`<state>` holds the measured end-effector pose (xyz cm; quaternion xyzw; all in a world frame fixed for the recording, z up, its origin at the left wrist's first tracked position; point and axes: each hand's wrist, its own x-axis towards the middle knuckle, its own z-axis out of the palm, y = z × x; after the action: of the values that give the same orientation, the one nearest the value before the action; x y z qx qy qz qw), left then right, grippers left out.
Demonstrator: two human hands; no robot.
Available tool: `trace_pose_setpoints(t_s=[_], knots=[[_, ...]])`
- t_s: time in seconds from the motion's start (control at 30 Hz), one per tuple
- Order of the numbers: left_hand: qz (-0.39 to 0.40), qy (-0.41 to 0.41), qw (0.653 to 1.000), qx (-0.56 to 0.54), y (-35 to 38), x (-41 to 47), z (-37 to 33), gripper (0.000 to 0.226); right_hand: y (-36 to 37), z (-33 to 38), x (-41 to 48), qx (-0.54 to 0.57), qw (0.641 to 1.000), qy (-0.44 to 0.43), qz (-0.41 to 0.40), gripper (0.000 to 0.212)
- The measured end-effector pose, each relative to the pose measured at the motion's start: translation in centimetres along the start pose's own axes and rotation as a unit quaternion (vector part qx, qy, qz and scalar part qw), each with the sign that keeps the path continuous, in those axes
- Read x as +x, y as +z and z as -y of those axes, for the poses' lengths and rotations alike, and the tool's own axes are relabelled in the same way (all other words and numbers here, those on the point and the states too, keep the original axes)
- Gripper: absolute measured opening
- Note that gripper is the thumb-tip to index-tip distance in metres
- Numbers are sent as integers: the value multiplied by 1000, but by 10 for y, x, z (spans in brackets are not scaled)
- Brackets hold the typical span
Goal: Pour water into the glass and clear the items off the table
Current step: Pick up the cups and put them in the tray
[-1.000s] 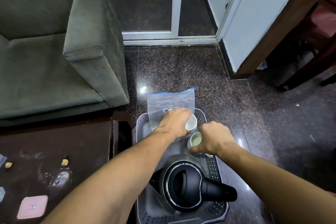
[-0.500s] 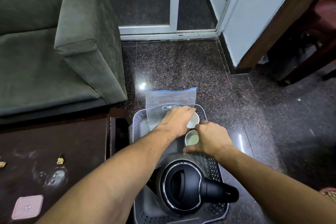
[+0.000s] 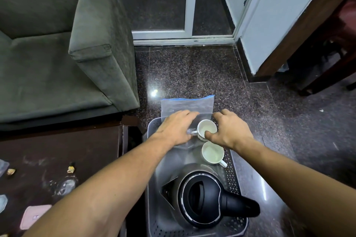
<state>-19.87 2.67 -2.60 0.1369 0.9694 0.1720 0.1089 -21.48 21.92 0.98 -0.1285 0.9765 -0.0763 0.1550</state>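
White far cup [image 3: 206, 128] is gripped at its rim by the right hand [image 3: 230, 131], while the left hand [image 3: 176, 127] lies flat on the zip bag [image 3: 187, 105]. Behind them the near cup [image 3: 212, 153] and black kettle [image 3: 200, 198] crowd the grey basket [image 3: 231, 179], which sits just beside the table [image 3: 77, 150] edge with open floor [image 3: 192, 71] ahead and to the right.

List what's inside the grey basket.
Black kettle at the near end, two white cups beyond it, a clear zip bag reaching past the far rim. Left hand rests on the bag; right hand grips the far cup. Anything under kettle or bag is hidden.
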Motion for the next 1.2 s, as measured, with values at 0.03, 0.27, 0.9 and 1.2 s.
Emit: trace_pose_setpoints(t_s=[0.03, 0.27, 0.9, 1.2], knots=[[5, -12, 1000, 7, 1, -4, 2, 61, 2, 3, 3, -4, 1000, 5, 16, 65], [22, -122, 992, -30, 27, -20, -6, 34, 20, 12, 8, -63, 998, -5, 30, 71], [66, -114, 990, 41, 40, -19, -22, 43, 24, 8, 12, -178, 982, -2, -66, 80], [97, -117, 987, 48, 31, -14, -25, 41, 20, 16, 13, -185, 982, -27, -37, 82]])
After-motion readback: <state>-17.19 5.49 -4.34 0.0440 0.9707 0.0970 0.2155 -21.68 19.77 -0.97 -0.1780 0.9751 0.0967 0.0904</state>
